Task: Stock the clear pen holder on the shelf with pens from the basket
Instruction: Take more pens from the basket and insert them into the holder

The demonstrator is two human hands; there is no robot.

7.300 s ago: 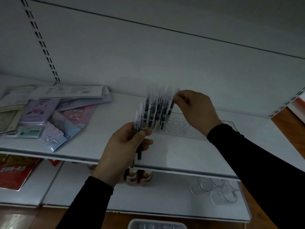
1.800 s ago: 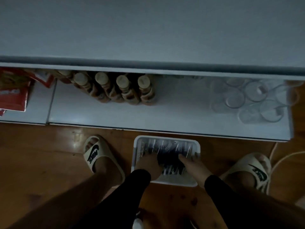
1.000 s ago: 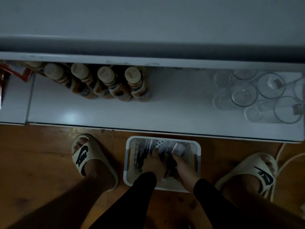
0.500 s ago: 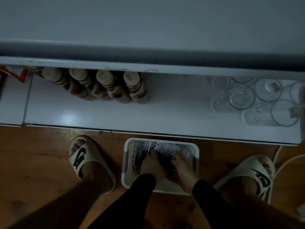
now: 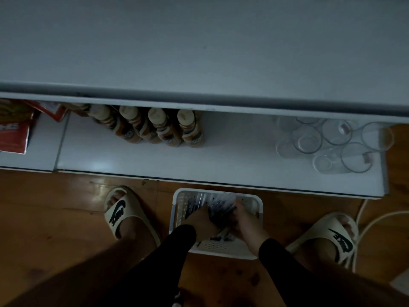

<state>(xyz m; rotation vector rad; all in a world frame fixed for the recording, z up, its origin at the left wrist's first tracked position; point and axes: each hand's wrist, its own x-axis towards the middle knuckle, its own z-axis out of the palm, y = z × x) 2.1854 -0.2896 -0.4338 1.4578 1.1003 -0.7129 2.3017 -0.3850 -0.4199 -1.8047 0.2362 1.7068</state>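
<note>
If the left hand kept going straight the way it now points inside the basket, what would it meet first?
The left hand points forward and down into the pens bunched between both hands; past them, the far wall of the basket. Depth is hard to judge in this dim view.

Four bottles [image 5: 152, 126] – two slippers [image 5: 124, 216] – one basket [image 5: 257, 209].

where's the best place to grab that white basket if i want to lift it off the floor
Take the white basket by its two short side rims, coming straight down from above. It sits flat and open-topped, and both hands already sit inside among the pens.
</note>
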